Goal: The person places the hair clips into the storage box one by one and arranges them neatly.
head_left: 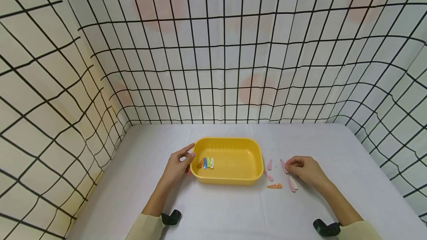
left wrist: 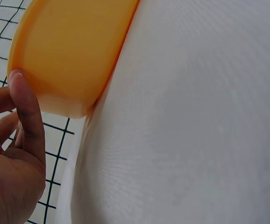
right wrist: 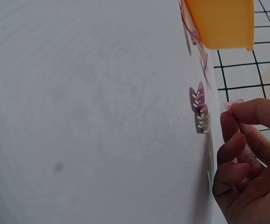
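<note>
A yellow plastic tray [head_left: 230, 181] stands on the white-covered table. My left hand [head_left: 175, 166] grips its left rim, with the thumb [left wrist: 23, 93] on the edge. Inside the tray, at the left, an orange snap hair clip [head_left: 200, 163], a blue one [head_left: 205, 163], a green one [head_left: 208, 162] and a white one [head_left: 212, 163] lie in a row. Right of the tray, my right hand [head_left: 308, 171] pinches a pink hair clip [right wrist: 234, 102] between thumb and index finger. Just below that hand lie another pink clip [head_left: 291, 185] and a white clip [head_left: 294, 183].
Two more pink clips [head_left: 270, 164] lie close to the tray's right side, and an orange clip [head_left: 274, 186] rests near its front right corner. Around the table's back and sides rises a white cloth wall with a black grid [head_left: 223, 47].
</note>
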A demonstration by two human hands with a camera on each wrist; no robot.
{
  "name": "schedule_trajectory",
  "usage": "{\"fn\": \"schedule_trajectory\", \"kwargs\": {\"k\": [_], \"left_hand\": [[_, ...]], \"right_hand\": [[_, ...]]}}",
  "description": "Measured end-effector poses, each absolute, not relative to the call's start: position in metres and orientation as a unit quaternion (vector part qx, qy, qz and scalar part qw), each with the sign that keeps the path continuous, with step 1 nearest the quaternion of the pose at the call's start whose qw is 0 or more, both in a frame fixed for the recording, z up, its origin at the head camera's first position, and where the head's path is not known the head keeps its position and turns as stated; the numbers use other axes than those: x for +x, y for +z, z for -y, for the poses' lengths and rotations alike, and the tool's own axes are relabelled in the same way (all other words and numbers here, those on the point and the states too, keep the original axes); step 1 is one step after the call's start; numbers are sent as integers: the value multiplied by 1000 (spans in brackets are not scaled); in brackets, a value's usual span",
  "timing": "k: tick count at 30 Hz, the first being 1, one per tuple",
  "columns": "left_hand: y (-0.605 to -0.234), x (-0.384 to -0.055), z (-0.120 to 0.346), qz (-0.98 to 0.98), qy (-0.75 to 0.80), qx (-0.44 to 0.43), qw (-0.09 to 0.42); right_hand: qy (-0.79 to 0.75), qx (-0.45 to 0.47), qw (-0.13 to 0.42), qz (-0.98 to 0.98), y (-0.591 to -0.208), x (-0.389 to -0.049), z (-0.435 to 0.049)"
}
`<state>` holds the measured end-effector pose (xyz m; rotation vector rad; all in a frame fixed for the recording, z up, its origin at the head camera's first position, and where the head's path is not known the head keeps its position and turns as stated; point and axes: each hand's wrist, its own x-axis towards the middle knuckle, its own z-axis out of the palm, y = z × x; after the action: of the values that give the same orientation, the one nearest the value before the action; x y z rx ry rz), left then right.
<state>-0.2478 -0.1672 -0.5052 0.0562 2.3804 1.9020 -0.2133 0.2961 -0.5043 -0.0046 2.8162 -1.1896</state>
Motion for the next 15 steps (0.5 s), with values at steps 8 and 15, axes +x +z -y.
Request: {"fn": "schedule_trajectory", "kwargs": {"k": [8, 15], "left_hand": [[-504, -247, 167, -782, 621, 16, 46], [-505, -249, 166, -783, 621, 17, 42]], "right_hand": [[-404, 21, 45, -913, -497, -217, -290], [-428, 18, 37, -903, -487, -222, -284]]}}
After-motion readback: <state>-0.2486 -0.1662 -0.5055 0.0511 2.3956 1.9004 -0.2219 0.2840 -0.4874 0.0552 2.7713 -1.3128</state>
